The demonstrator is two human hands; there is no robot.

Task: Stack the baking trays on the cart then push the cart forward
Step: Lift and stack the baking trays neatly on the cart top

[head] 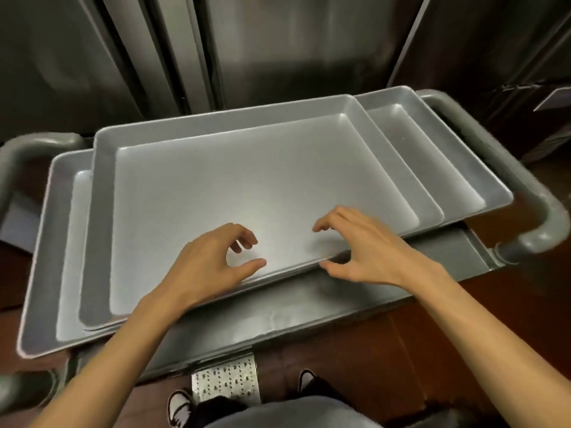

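Observation:
A grey metal cart stands in front of me, with a tubular handle at the left end and at the right end. On its top lies a stack of silver baking trays: the top tray sits skewed across a wider tray that sticks out on both sides. My left hand hovers over the top tray's near edge, fingers curled and apart, holding nothing. My right hand is also open, its thumb at the tray's near rim.
Tall stainless steel cabinet doors rise just behind the cart. The floor is dark red-brown, with a perforated metal drain plate by my feet. Dark equipment stands at the far right.

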